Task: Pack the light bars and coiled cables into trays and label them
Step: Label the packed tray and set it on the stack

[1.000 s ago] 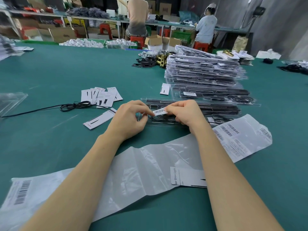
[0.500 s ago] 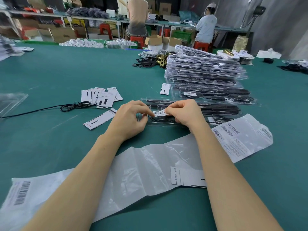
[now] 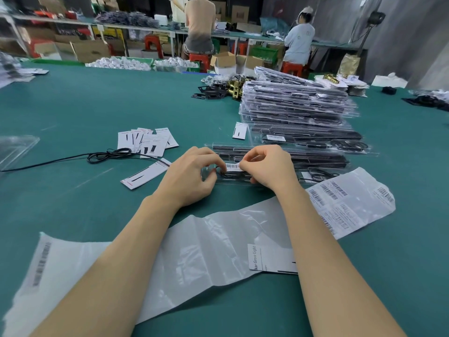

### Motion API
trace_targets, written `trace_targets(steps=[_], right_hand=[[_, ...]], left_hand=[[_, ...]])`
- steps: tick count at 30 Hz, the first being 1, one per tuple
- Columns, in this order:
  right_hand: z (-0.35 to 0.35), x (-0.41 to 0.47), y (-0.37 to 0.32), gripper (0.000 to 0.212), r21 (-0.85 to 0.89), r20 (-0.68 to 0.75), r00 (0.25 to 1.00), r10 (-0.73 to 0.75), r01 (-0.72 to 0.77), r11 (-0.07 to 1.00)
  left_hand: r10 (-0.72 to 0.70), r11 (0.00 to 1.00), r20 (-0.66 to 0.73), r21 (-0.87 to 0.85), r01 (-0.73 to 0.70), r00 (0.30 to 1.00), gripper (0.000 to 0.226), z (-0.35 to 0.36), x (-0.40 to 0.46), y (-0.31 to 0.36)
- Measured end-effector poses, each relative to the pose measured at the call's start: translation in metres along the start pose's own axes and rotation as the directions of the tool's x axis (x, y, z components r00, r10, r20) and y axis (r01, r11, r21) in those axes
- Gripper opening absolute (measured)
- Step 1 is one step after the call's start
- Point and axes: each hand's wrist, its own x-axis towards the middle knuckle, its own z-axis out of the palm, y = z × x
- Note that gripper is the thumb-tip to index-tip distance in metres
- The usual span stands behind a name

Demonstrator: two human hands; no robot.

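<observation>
Both hands met over a clear tray [image 3: 233, 180] that lay on the green table [image 3: 121, 105], just in front of the person. The left hand [image 3: 192, 176] had its fingers curled, thumb and forefinger pinching the left end of a white barcode label [image 3: 233, 166]; the right hand [image 3: 267, 167] pinched the label's right end the same way. The label sat flat across the tray's top, between the two sets of fingertips. Inside the tray, dark light bars [image 3: 315, 159] ran off to the right, and a coiled cable [image 3: 318, 175] showed through the plastic near the right wrist. Behind it stood a tall stack [image 3: 298, 110] of filled trays, the lowest one bearing its own label. A loose cable [image 3: 107, 155] trailed across the table to the left, beside a fan of printed cards [image 3: 148, 142]; one more card [image 3: 145, 175] lay nearer the left hand. A long backing sheet [image 3: 206, 251] stretched under both forearms, with unused labels [image 3: 340, 205] at its right end. Two people sat at a bench in the background.
</observation>
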Motion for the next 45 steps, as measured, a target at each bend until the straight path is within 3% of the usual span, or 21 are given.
trace_targets(steps=[10, 14, 17, 21, 23, 25, 38, 42, 45], right_hand=[[0.0, -0.004, 0.001, 0.003, 0.05, -0.03, 1.0, -0.009, 0.01, 0.999], [-0.002, -0.008, 0.0, 0.01, 0.116, -0.132, 0.991, -0.033, 0.048, 0.992], [-0.001, -0.016, -0.002, 0.021, -0.027, -0.187, 0.972, -0.139, 0.136, 0.99], [0.016, -0.036, 0.001, 0.042, -0.397, 0.043, 0.94, -0.339, 0.328, 0.857], [0.024, -0.044, 0.003, 0.049, -0.5, 0.191, 0.931, -0.312, 0.365, 0.785], [0.027, -0.044, 0.006, 0.052, -0.505, 0.262, 0.931, -0.255, 0.358, 0.785], [0.017, -0.039, 0.02, 0.054, -0.544, 0.156, 0.973, -0.171, 0.229, 0.807], [0.019, -0.04, 0.02, 0.058, -0.535, 0.197, 0.96, -0.197, 0.274, 0.799], [0.016, -0.039, 0.024, 0.052, -0.503, 0.152, 0.967, -0.204, 0.254, 0.826]], left_hand=[[0.044, 0.999, 0.064, 0.001, -0.044, 0.997, 0.042, 0.002, 0.001, -0.003], [0.044, 0.999, 0.058, -0.004, -0.043, 0.997, 0.043, 0.002, 0.002, -0.005], [0.036, 0.998, 0.009, -0.047, -0.036, 0.999, 0.043, 0.003, 0.003, -0.007], [0.012, 0.997, -0.085, -0.079, -0.019, 0.996, 0.037, 0.004, 0.005, -0.011], [0.009, 0.997, -0.097, -0.079, -0.016, 0.995, 0.034, 0.005, 0.005, -0.011], [0.001, 0.996, -0.107, -0.09, -0.011, 0.994, 0.034, 0.005, 0.005, -0.011], [-0.027, 0.996, -0.121, -0.089, 0.016, 0.992, 0.036, 0.003, 0.004, -0.009], [0.01, 0.999, -0.021, -0.047, -0.011, 1.0, 0.045, 0.003, 0.003, -0.007], [-0.007, 0.999, 0.012, -0.032, 0.008, 1.0, 0.047, 0.002, 0.003, -0.006]])
